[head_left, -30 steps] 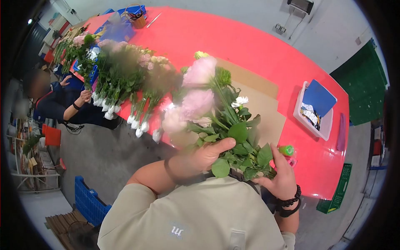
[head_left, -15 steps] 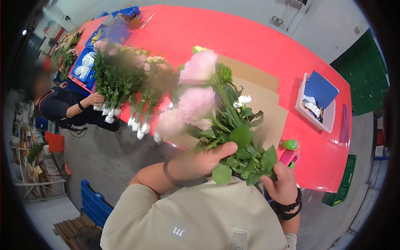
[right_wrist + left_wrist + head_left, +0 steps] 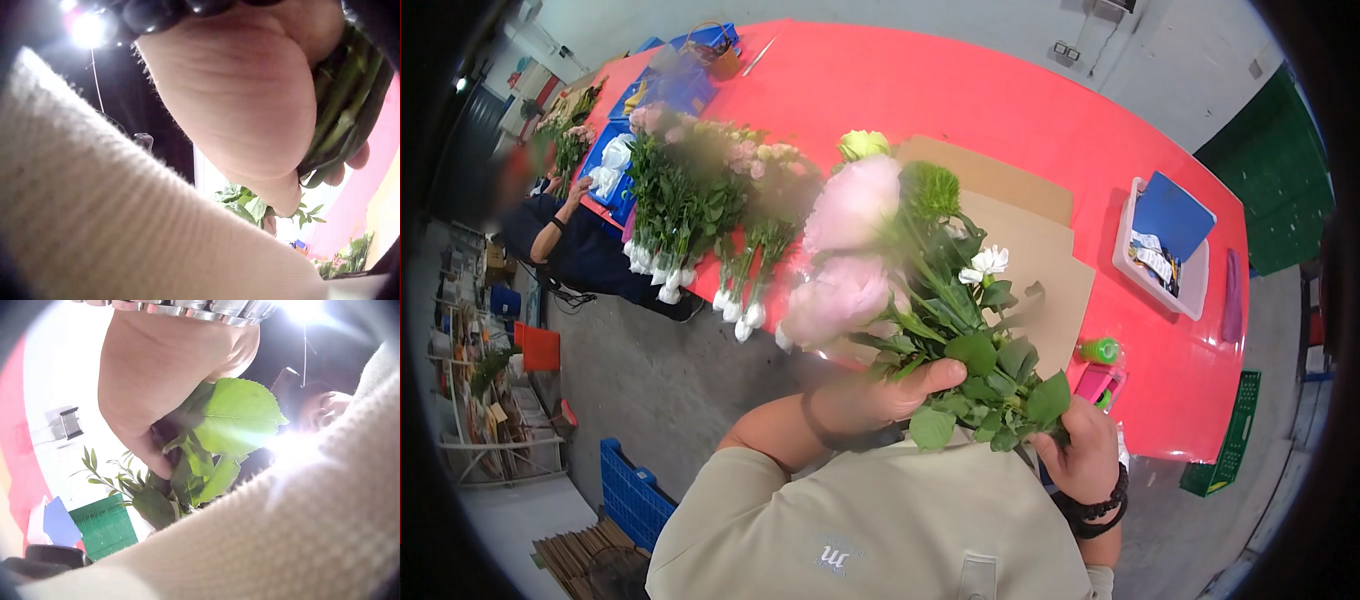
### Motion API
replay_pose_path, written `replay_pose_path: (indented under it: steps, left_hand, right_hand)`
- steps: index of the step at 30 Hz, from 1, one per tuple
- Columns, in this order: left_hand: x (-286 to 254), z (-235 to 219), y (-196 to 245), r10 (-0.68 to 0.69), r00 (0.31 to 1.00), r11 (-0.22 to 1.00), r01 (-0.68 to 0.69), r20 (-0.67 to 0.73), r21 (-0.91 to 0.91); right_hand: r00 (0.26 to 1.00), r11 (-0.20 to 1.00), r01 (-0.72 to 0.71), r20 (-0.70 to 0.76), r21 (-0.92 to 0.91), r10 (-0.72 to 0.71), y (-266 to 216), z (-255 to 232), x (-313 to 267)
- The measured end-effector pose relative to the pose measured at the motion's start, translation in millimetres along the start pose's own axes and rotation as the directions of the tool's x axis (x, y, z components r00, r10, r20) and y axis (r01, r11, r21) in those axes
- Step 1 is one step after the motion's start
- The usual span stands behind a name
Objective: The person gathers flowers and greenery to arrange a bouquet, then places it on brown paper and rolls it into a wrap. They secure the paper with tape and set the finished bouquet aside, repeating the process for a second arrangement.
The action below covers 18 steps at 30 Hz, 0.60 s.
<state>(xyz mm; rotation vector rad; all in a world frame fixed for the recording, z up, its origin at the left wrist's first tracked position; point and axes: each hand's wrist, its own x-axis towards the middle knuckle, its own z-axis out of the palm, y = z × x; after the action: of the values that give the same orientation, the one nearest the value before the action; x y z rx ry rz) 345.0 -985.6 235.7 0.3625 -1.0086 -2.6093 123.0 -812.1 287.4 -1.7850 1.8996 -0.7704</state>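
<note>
A bouquet of large pink flowers (image 3: 852, 205), a pale yellow bloom (image 3: 863, 145), a fuzzy green one (image 3: 930, 190) and small white ones (image 3: 988, 262) leans to the left before the chest. My left hand (image 3: 885, 393) grips it around the leafy stems, thumb on top; the left wrist view shows that hand (image 3: 156, 381) beside a broad leaf (image 3: 240, 417). Lower down, at the stem ends, the right hand (image 3: 1088, 450) has its fingers curled round the stems. In the right wrist view, green stems (image 3: 344, 100) lie within the right hand (image 3: 244, 100).
Brown paper (image 3: 1040, 265) lies on the red table (image 3: 960, 85) behind the bouquet. Right of it are a green roll (image 3: 1099, 350), a pink dispenser (image 3: 1094, 382) and a white bin (image 3: 1195, 290). Flower bunches (image 3: 690, 190) lie left; another person (image 3: 570, 235) stands beyond, near blue crates (image 3: 613, 190).
The right hand's fingers, straighter a second ago, have curled at the stem ends. The flower heads have shifted slightly left and show more yellow. The other person's hand has moved from the bunches to a blue crate.
</note>
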Motion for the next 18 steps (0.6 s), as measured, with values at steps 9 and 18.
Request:
replay_pose_path:
  steps: [9, 18]
  left_hand:
    - [1.7, -12.0, -13.1, 0.065, 0.996, 0.996, -0.061, -0.055, 0.058]
    - [11.6, -23.3, -33.7, 0.017, 0.997, 0.992, -0.007, 0.077, -0.123]
  right_hand:
    - [0.995, 0.994, 0.031, -0.095, -0.101, -0.041, 2.7, 4.5, -10.3]
    - [0.95, 0.915, 0.026, -0.275, -0.404, -0.148, -4.9, 5.5, -14.7]
